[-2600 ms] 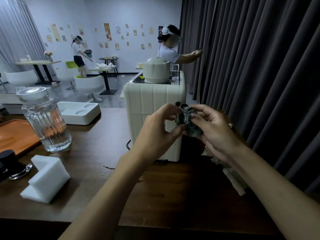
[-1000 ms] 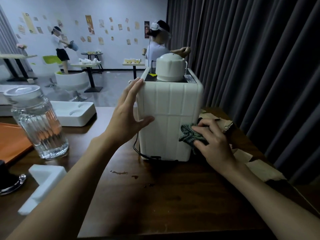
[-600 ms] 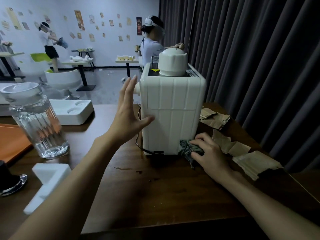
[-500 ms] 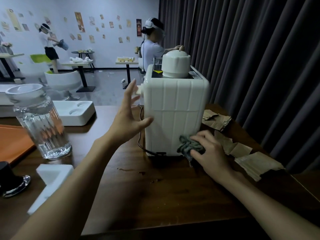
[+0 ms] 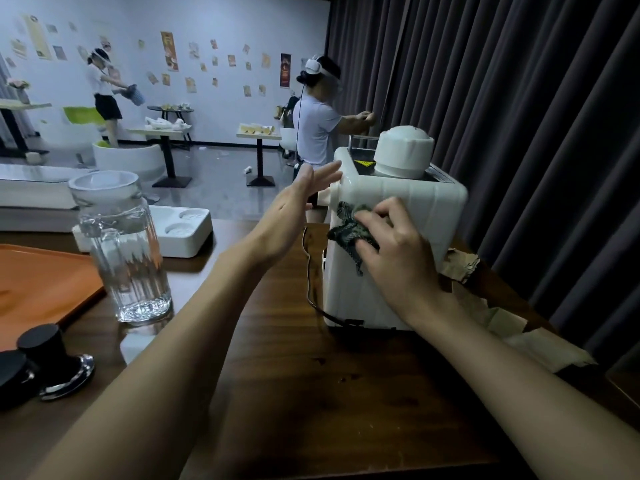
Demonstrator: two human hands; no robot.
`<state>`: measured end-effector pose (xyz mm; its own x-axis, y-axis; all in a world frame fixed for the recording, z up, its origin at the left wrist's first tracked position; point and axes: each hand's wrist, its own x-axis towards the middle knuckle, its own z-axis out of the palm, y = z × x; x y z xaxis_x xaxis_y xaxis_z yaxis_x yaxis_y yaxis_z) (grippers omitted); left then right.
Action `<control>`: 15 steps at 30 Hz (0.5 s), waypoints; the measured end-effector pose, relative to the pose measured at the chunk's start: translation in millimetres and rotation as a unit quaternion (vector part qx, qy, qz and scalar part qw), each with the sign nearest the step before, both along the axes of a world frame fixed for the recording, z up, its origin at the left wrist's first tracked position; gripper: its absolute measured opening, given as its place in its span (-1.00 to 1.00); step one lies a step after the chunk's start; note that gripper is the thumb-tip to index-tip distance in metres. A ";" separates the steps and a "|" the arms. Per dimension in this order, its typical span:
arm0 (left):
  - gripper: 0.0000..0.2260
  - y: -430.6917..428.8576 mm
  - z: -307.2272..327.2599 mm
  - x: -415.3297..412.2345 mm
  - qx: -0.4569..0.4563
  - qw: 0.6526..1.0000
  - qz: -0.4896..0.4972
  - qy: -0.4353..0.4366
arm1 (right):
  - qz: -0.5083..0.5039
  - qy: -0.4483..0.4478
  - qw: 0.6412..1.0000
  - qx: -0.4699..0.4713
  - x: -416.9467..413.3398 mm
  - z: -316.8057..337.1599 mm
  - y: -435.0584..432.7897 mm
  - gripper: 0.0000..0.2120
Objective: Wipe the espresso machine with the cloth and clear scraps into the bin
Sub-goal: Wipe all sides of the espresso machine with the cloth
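Note:
The white espresso machine [image 5: 353, 299] stands on the dark wooden table [image 5: 311, 393], its back panel facing me. My right hand [image 5: 398, 251] presses a dark green cloth [image 5: 348, 226] against the upper left of that panel. My left hand [image 5: 294, 213] is open with fingers spread, its fingertips at the machine's upper left edge. Brown paper scraps [image 5: 526, 327] lie on the table right of the machine, partly hidden behind my right arm. No bin is in view.
A ribbed glass jar [image 5: 121, 251] stands at left beside an orange tray [image 5: 38, 285]. A white foam holder [image 5: 180, 230] lies behind it, a black tamper [image 5: 45, 355] at front left. Dark curtains [image 5: 519, 116] hang close on the right. Two people work further back in the room.
My right hand has carried the cloth from the machine's lower right corner up to its upper left. My left hand has stayed open at the left edge.

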<state>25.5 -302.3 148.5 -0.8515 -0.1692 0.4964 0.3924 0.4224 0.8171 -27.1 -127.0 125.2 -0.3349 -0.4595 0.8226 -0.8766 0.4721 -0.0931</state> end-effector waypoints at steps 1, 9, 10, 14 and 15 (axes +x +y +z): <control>-0.43 -1.3 -1.3 -1.0 -0.001 1.000 -0.003 0.000 | -0.007 0.011 1.000 0.014 0.9 -8.0 0.0 -0.70; -0.43 -3.5 -7.0 -7.2 0.023 0.999 -0.023 0.001 | -0.018 -0.002 0.999 0.034 4.9 -6.7 -0.6 -0.74; -0.44 -3.1 -7.0 -7.6 0.028 0.999 -0.024 0.003 | -0.017 0.002 1.000 0.018 4.8 -2.2 -1.8 -0.73; -0.44 -2.4 -7.1 -7.8 0.034 0.999 -0.025 0.005 | -0.030 0.023 0.998 0.052 3.3 -16.7 -1.4 -0.71; -0.44 -2.4 -7.1 -7.6 0.032 0.999 -0.026 0.004 | -0.031 0.022 0.996 0.075 3.1 -27.3 0.6 -0.70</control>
